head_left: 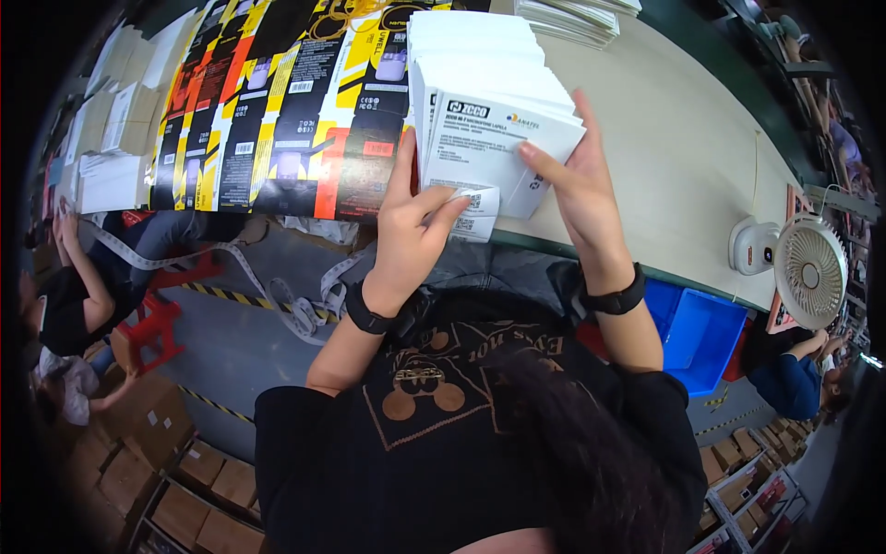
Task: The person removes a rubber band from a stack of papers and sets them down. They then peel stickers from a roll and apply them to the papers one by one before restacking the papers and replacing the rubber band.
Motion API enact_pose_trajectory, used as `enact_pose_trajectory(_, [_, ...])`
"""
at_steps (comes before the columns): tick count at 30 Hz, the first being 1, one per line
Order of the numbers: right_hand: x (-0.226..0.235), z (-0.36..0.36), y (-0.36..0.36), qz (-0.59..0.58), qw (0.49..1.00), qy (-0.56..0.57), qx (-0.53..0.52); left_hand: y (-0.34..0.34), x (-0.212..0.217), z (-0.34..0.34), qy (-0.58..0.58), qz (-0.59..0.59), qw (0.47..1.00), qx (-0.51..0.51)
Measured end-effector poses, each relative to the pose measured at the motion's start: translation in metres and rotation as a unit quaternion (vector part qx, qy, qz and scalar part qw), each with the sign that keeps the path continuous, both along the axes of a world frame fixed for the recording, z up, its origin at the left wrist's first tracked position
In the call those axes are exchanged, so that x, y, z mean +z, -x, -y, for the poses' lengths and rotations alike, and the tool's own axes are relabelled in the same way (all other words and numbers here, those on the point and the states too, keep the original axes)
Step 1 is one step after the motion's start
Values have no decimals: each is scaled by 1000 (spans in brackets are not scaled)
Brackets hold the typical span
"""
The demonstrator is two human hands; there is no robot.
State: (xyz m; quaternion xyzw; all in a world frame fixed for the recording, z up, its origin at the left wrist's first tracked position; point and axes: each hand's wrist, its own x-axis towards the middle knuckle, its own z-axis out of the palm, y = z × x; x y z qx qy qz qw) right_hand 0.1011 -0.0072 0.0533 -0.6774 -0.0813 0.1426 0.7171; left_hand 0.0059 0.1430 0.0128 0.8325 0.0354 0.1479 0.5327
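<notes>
A thick stack of white printed leaflets (484, 55) stands tilted up in front of me over the table's near edge. Along its right side my right hand (591, 198) is closed on it, the thumb lying across the front leaflet. My left hand (406, 240) is at the lower left of the stack, its thumb and forefinger pinching the front leaflet's bottom corner. That corner (475, 226) is curled up, showing a small printed code. Both wrists have black bands. Fingers behind the stack are hidden.
A colourful uncut packaging sheet (286, 120) covers the table's left part, with rubber bands (355, 17) at the far side. White paper piles (115, 180) stand farther left, another pile (586, 23) at the back. A white fan (809, 263) and blue bin (706, 337) are right. Other people sit both sides.
</notes>
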Motion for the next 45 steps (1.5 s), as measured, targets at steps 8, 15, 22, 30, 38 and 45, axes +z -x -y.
enact_pose_trajectory(8, [-8,-6,7,-82,996,-36,-16,-6,1,2,98,12,995,16])
enact_pose_trajectory(15, [-12,-11,24,13,999,-32,-40,0,-3,7,39,42,998,17])
enact_pose_trajectory(22, [-15,-11,32,36,996,-63,-55,4,-3,7,26,44,999,9])
enact_pose_trajectory(30, [-29,7,50,148,988,-20,-37,16,-6,4,-4,51,998,-31])
enact_pose_trajectory(38, [-34,6,46,121,991,-39,-49,7,-1,4,-4,39,998,-51])
enact_pose_trajectory(45, [-41,8,46,172,978,-72,-93,13,-11,1,-67,52,995,-57])
